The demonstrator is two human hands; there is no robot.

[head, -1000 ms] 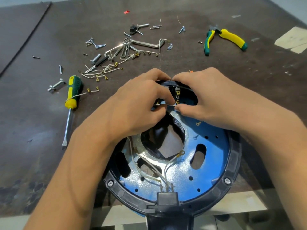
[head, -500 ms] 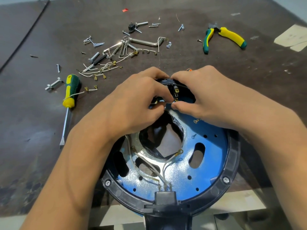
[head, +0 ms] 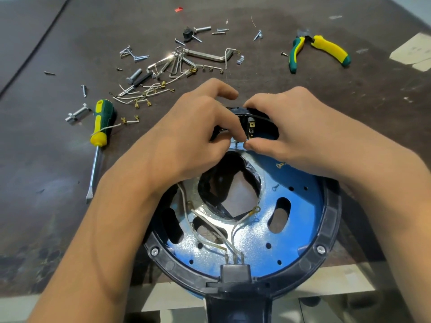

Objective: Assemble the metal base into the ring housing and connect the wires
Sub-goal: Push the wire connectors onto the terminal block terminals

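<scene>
At the far rim of the ring housing (head: 332, 220): left hand (head: 193, 136) fingers curled, seemingly pinching a wire end (head: 236, 142); right hand (head: 291, 134) clasping the rim, thumb meeting it. Just beyond the fingertips, brass terminals (head: 251, 127), nearer the right thumb. Inside the ring, metal base (head: 291, 229) seated. Underneath, table (head: 46, 171); screwdriver (head: 99, 127) well left.

Metal base (head: 256, 248) inside ring housing (head: 331, 220); screwdriver (head: 99, 136) left, pliers (head: 319, 51) behind right.

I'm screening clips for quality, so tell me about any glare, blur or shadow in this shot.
Head view: sharp throughout; glare speckles the metal base; pale sheen on the table at left; left hand and right hand mostly hide the wire they pinch.
</scene>
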